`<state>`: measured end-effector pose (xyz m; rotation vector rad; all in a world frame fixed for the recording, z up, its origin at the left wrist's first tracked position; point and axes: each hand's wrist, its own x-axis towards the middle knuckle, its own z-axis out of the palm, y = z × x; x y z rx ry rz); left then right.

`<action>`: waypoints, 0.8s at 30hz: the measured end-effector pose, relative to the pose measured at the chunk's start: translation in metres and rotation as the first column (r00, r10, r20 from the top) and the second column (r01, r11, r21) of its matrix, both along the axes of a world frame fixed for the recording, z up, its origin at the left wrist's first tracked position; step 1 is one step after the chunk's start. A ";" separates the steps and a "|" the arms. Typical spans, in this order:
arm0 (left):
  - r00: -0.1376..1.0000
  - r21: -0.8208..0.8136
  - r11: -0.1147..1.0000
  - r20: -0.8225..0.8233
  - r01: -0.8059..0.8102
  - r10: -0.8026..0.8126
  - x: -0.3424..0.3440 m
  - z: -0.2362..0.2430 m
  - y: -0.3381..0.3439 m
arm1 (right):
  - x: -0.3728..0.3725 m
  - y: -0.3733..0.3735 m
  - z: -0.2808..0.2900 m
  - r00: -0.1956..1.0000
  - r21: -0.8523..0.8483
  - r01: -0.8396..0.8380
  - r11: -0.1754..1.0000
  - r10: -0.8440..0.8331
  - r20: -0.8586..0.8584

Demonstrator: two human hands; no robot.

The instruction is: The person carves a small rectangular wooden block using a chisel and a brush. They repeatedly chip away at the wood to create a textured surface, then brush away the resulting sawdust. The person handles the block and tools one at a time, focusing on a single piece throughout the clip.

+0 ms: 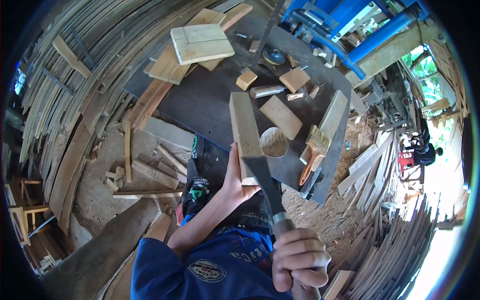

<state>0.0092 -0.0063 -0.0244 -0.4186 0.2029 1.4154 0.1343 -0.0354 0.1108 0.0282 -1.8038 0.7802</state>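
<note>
My left hand (233, 184) is closed around the lower part of a long squared wood block (244, 120), which stands up at the near edge of the dark table (200, 102). My right hand (301, 257) grips the handle of a chisel (270, 192). The chisel's wide, dark blade tilts up and leftward, its tip touching or just in front of the block's face; I cannot tell which. Beside the block lie a loose wood piece (281, 117) and a pale round patch (274, 142), either a hole or a disc. A wide paintbrush (316, 147) rests on a board farther right.
Thick planks (201, 44) are stacked at the table's far left. A wooden handle (266, 91) and small blocks (295, 79) lie mid-table. Behind stands a blue machine (385, 45). Long timber strips (100, 65) fill the left side. Another person (425, 154) is far right.
</note>
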 end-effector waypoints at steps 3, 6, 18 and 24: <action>0.993 0.007 1.000 -0.117 0.005 -0.004 0.004 0.008 -0.002 | -0.020 0.011 -0.018 0.980 -0.068 0.113 0.991 -0.122 -0.159; 1.000 0.049 0.999 -0.024 -0.003 0.004 0.000 -0.006 0.002 | -0.024 0.024 -0.019 0.980 -0.002 -0.001 1.000 0.000 -0.198; 0.982 -0.007 1.000 -0.185 0.023 -0.024 0.005 0.013 -0.006 | -0.037 0.036 -0.057 0.950 0.066 0.203 0.977 -0.180 -0.254; 1.000 0.138 0.990 0.030 -0.009 0.005 0.001 -0.001 -0.004 | -0.002 -0.011 -0.015 0.963 -0.085 0.007 0.996 -0.030 -0.269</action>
